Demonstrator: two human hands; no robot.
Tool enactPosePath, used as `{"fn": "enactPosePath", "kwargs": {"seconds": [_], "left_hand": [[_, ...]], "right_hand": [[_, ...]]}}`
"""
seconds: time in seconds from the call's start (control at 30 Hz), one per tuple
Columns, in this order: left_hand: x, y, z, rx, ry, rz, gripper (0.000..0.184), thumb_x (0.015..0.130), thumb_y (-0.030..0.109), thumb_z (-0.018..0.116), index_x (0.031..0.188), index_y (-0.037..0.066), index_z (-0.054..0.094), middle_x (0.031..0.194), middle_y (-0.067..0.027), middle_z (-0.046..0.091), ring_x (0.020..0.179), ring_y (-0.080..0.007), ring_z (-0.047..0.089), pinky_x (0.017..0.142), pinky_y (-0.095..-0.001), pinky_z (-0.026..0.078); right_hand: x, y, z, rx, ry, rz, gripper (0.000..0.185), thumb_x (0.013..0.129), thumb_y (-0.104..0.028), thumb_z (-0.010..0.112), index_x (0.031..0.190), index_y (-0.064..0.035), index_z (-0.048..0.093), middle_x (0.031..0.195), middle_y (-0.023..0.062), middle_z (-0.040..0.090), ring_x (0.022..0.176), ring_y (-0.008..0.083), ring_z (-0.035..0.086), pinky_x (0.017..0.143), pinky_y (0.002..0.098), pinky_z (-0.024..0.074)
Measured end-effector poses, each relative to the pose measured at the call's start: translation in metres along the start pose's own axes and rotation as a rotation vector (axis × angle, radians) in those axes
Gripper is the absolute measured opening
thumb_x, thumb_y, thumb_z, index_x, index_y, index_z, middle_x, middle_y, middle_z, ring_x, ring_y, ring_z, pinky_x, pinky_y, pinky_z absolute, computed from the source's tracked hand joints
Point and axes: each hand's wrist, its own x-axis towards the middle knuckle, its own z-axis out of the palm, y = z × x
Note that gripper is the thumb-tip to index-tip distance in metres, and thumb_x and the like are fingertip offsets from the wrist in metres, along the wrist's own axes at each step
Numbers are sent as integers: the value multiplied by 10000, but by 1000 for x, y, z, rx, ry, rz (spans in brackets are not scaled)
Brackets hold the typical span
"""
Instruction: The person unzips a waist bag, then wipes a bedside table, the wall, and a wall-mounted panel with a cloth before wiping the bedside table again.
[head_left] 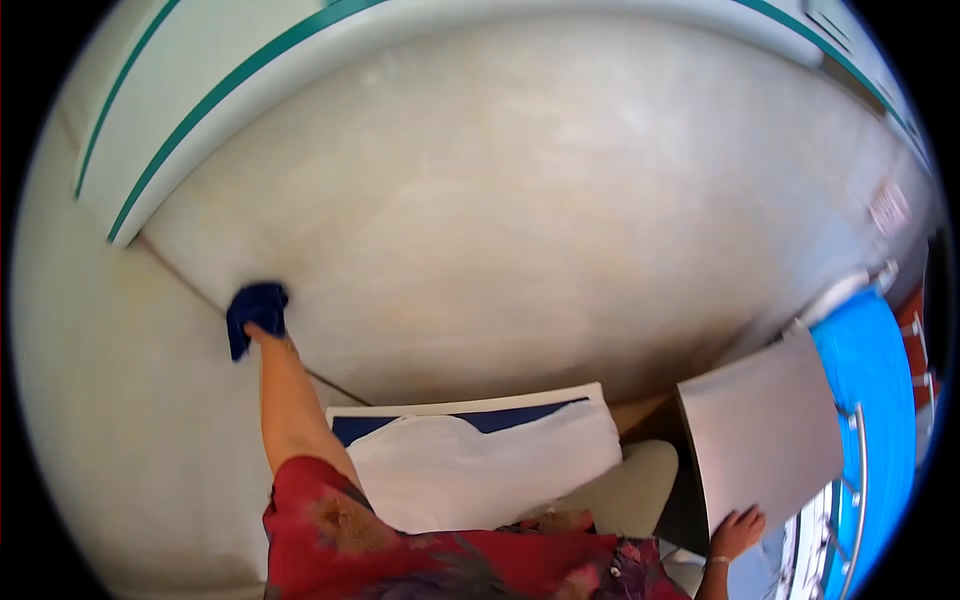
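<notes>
At the end of my outstretched left arm, my left hand [257,329] has a dark blue cloth [262,303] gathered in it, against the beige wall [480,220] beside a thin dark seam. The cloth hides most of the fingers. My right hand [738,534] lies with its fingers apart on the near edge of a smooth grey-brown top [765,430], holding nothing. Between my arms is a dark blue padded surface [520,416] with a white sheet [480,470] spread over much of it.
A white curved ledge with a green stripe [270,62] runs along the top. My bent knee [640,485] is beside the grey-brown top. A bright blue surface [880,390] and a metal rail [861,480] are at the right. A small pinkish label [889,207] is on the wall.
</notes>
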Motion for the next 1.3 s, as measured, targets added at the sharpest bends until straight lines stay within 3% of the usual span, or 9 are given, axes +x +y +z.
{"fn": "enactPosePath", "kwargs": {"seconds": [0.13, 0.27, 0.33, 0.4, 0.53, 0.6, 0.73, 1.0, 1.3], "left_hand": [[-80, -94, -85, 134, 127, -232, 569, 890, 481, 299, 1196, 40, 487, 1175, -88, 538, 1046, -243, 512, 934, -373, 405], [-262, -114, 115, 1390, 140, 274, 389, 886, 266, 497, 761, -101, 511, 730, -195, 589, 629, -295, 532, 597, -412, 445], [-296, -142, 156, 1521, -54, 589, 397, 897, 245, 453, 866, -144, 520, 888, -297, 564, 834, -383, 536, 769, -461, 408], [-332, -147, 217, 1327, -224, 820, 394, 896, 224, 433, 1000, -148, 505, 1056, -312, 515, 1007, -431, 459, 898, -487, 315], [-373, -169, 302, 890, -779, 702, 330, 873, 159, 463, 1126, -47, 507, 1200, -212, 487, 1100, -353, 442, 965, -426, 300], [-412, -144, 362, 1235, -1052, 1051, 325, 827, 104, 512, 1122, -33, 514, 1210, -192, 474, 1157, -358, 389, 978, -416, 289], [-467, -173, 404, 1160, -1388, 1106, 368, 729, 91, 595, 1075, -17, 538, 1153, -137, 483, 1157, -373, 364, 978, -447, 295], [-522, -281, 289, 961, -2289, 1529, 315, 804, 143, 469, 1072, 16, 575, 1173, -49, 498, 1195, -244, 351, 983, -381, 290], [-404, -238, 160, 1061, -2680, 1281, 303, 804, 148, 479, 1067, 56, 599, 1196, -18, 518, 1226, -197, 337, 1031, -392, 259]], "right_hand": [[-1, 5, 10, -38, 56, 10, 511, 819, -247, 510, 1257, -13, 390, 1291, 234, 362, 1209, 384, 319, 1009, 465, 242], [-2, 2, 3, -6, 48, 24, 529, 806, -250, 530, 1261, -23, 387, 1309, 221, 347, 1227, 375, 295, 1007, 477, 231], [-3, -2, -4, 8, 27, 52, 539, 801, -252, 538, 1265, -26, 383, 1318, 215, 339, 1237, 372, 281, 1000, 490, 229], [-4, -6, -11, 18, 24, 47, 543, 795, -251, 547, 1261, -25, 383, 1317, 216, 336, 1238, 371, 277, 990, 513, 229], [-3, -8, -16, 54, 2, 69, 563, 781, -274, 552, 1259, -31, 383, 1319, 219, 327, 1246, 373, 264, 994, 518, 222], [-3, -9, -20, 66, -8, 100, 573, 776, -284, 552, 1261, -33, 378, 1321, 220, 323, 1248, 373, 261, 999, 516, 216], [-3, -9, -23, 80, -7, 118, 578, 777, -286, 552, 1264, -34, 371, 1326, 222, 317, 1259, 372, 245, 1013, 516, 200], [-6, -5, -26, 155, 18, 126, 599, 740, -302, 592, 1244, -41, 400, 1311, 224, 331, 1239, 377, 267, 995, 536, 231], [-3, -3, -26, 169, -12, 113, 601, 757, -325, 582, 1254, -39, 400, 1324, 226, 320, 1253, 376, 258, 1013, 536, 203]]}}
